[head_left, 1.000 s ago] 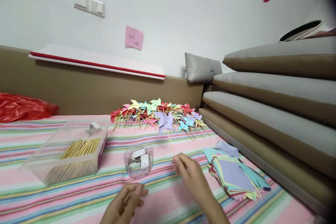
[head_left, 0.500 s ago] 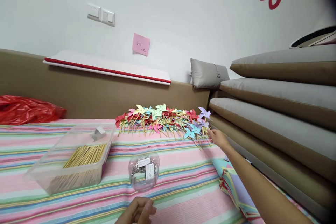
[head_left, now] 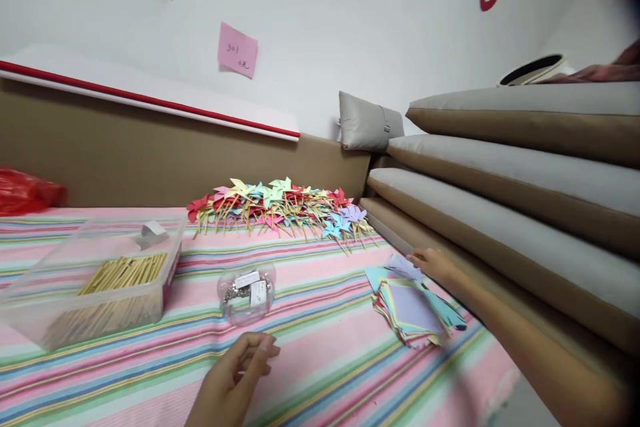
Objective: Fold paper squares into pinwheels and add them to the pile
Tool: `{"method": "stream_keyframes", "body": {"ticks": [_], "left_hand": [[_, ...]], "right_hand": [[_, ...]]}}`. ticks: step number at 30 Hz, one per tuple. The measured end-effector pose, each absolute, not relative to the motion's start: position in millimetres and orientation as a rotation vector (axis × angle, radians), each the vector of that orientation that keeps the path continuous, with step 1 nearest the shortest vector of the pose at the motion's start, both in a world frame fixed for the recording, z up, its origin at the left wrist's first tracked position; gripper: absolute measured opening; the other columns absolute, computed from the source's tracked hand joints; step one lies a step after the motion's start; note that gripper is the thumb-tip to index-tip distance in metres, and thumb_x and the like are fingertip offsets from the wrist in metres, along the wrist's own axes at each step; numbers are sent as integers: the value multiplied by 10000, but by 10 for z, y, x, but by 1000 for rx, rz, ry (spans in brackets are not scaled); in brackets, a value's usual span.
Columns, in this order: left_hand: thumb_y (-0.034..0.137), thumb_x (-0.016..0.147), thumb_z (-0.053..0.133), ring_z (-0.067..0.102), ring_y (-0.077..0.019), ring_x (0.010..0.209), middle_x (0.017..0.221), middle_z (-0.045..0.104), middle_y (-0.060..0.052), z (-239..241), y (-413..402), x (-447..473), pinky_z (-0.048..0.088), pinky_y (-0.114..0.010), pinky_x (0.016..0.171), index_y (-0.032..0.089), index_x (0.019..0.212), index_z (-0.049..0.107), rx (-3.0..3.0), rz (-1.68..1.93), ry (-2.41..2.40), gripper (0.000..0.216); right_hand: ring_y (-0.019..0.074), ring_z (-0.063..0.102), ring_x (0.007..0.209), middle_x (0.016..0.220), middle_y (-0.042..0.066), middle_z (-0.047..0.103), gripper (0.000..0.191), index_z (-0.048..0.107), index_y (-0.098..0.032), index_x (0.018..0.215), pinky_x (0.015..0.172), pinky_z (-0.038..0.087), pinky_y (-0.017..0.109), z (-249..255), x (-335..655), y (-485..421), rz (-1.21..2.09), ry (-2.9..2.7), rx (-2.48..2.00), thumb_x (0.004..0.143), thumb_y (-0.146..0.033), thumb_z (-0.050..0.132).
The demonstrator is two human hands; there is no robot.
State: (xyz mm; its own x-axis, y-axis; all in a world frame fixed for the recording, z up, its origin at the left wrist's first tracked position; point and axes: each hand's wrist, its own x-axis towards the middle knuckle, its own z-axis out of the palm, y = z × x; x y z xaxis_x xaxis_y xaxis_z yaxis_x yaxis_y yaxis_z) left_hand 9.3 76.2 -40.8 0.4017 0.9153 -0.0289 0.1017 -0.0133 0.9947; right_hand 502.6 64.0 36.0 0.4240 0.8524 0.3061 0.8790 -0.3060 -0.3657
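My right hand [head_left: 434, 262] reaches out to the far edge of a stack of coloured paper squares [head_left: 411, 303] on the striped cloth, fingers touching the top purple sheet; I cannot see a grip. My left hand [head_left: 239, 369] hovers low near the front, fingers curled loosely with thumb and forefinger close together, nothing visible in them. Just beyond it sits a small clear round tub [head_left: 246, 291] with metal pins and white labels. A heap of finished paper pinwheels [head_left: 280, 207] on sticks lies further back.
A clear plastic box [head_left: 50, 310] holding wooden sticks stands at the left. A red plastic bag [head_left: 23, 191] lies at the far left. Stacked grey and brown cushions [head_left: 505, 180] rise along the right side. A pink note [head_left: 237, 49] hangs on the wall.
My right hand has drawn back from the pinwheel heap, where it left a purple pinwheel, to the paper stack. The left hand has lifted slightly. The view has swung right.
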Motion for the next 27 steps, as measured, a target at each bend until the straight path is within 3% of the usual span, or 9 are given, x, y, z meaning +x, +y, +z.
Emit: {"method": "stream_keyframes", "body": {"ticks": [3, 6, 8, 11, 15, 27], "left_hand": [[696, 783, 608, 686, -282, 850, 959, 765, -101, -456, 780, 166, 555, -378, 810, 211, 899, 730, 1457, 873, 937, 513], [715, 759, 621, 687, -286, 832, 924, 765, -109, -522, 785, 251, 555, -388, 804, 198, 874, 726, 1460, 926, 910, 540], [704, 776, 614, 687, -282, 841, 935, 764, -112, -545, 771, 292, 551, -390, 809, 193, 881, 721, 1478, 917, 887, 532], [681, 815, 591, 688, -277, 862, 962, 762, -115, -535, 739, 305, 542, -393, 826, 190, 886, 710, 1514, 873, 864, 510], [691, 818, 578, 687, -276, 857, 960, 762, -122, -485, 728, 264, 539, -398, 828, 181, 886, 704, 1536, 859, 874, 530], [696, 748, 649, 719, -304, 884, 924, 779, -123, -534, 767, 289, 571, -399, 791, 189, 843, 730, 1490, 885, 846, 523]], "right_hand": [[204, 678, 978, 1122, 65, 693, 242, 666, -163, 1094, 888, 557, 425, 323, 4935, 190, 93, -1770, -2224, 949, -353, 630], [265, 577, 1250, 1360, 104, 617, 397, 626, -201, 1257, 1079, 428, 519, 199, 4706, -112, 152, -1980, -2133, 922, -412, 654], [281, 467, 1381, 1489, 112, 520, 538, 558, -217, 1374, 1158, 341, 503, 100, 4561, -209, 171, -2052, -2084, 902, -453, 662], [286, 374, 1450, 1558, 123, 431, 594, 512, -219, 1429, 1196, 285, 480, -18, 4438, -242, 180, -2079, -2069, 899, -442, 660], [321, 452, 1383, 1512, 133, 477, 566, 512, -202, 1406, 1134, 343, 578, -80, 4429, -244, 199, -2076, -2093, 906, -414, 670], [268, 595, 1190, 1341, 100, 595, 361, 600, -190, 1265, 1011, 484, 518, -47, 4520, -237, 240, -1979, -2206, 945, -354, 633]]}}
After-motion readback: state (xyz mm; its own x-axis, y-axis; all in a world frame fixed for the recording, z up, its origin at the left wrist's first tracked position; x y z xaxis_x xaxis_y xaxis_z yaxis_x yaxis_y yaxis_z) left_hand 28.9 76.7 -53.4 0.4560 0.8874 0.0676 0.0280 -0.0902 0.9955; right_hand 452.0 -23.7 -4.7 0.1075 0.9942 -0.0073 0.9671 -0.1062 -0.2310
